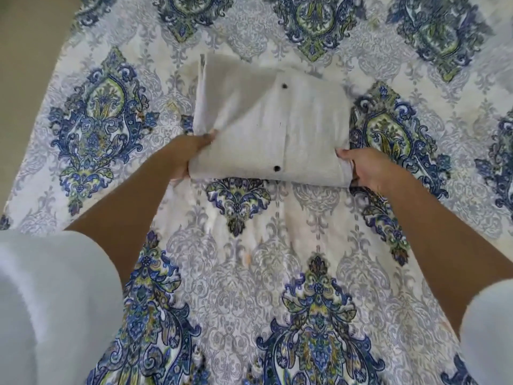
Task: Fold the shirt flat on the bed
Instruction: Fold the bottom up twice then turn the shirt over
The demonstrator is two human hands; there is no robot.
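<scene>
Both hands clamp the shirt (pixel 272 129) mid-bed (pixel 277 245): left hand (pixel 184 155) and right hand (pixel 366 169) fingers curl around the near fold's ends, keeping that edge straight for the next fold.

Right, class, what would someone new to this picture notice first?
A folded white shirt with two dark buttons sits mid-bed, its near edge gripped by the left hand and the right hand at either side. Beneath it spreads a bedspread with bold blue-and-green medallions.
</scene>
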